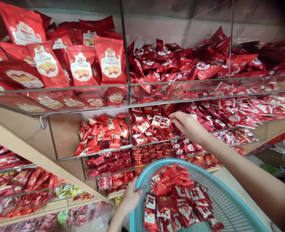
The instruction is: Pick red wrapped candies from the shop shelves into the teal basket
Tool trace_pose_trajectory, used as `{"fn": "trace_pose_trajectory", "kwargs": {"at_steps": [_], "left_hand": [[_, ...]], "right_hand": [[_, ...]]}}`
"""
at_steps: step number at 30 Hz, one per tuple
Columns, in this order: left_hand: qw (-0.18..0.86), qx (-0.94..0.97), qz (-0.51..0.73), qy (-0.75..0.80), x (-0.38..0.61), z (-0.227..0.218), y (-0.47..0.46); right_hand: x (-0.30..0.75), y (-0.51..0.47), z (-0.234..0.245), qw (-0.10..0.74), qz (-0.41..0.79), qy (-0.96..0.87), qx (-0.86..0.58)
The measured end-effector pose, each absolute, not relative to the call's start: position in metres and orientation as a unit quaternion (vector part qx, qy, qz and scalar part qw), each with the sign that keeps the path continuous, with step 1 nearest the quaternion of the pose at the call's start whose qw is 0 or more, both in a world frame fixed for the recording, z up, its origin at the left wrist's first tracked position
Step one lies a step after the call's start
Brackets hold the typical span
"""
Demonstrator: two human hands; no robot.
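Note:
My left hand [130, 197] grips the rim of a teal plastic basket [226, 206] held low in front of me. The basket holds a heap of small red sweet packets [173, 199]. My right hand [185, 124] reaches into a clear bin on the middle shelf, fingers curled over a pile of red and white packets [154, 124]. Whether it holds one is hidden by the fingers.
Clear acrylic bins [123, 96] in tiers hold red snack packs. Larger biscuit bags [81, 66] fill the top left bin. A slanted wooden shelf edge [36, 154] runs across the left, with more sweets below.

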State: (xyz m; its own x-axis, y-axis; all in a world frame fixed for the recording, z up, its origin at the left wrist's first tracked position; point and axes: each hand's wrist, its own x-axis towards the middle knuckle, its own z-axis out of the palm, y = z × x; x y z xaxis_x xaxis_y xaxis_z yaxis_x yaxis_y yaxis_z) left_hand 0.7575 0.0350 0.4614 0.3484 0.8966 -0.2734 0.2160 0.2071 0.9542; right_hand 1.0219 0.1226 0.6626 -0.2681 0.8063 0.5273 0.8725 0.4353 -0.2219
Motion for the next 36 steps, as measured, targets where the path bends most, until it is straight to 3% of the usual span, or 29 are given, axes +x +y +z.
{"fn": "trace_pose_trajectory", "kwargs": {"at_steps": [8,23,26,32,36], "left_hand": [[0.611,0.545,0.26,0.512,0.758,0.465,0.036],[0.603,0.556,0.247,0.515,0.759,0.469,0.039],[0.605,0.554,0.248,0.516,0.759,0.47,0.04],[0.604,0.555,0.251,0.514,0.758,0.467,0.039],[0.615,0.554,0.249,0.502,0.757,0.468,0.039]], "right_hand": [[1.025,0.126,0.65,0.366,0.025,-0.742,-0.562],[1.025,0.127,0.647,0.344,-0.015,-0.759,-0.553],[1.022,0.133,0.654,0.285,-0.061,-0.812,-0.506],[1.003,0.15,0.675,0.087,-0.21,-0.886,-0.405],[0.994,0.153,0.68,0.015,-0.286,-0.876,-0.387]]}}
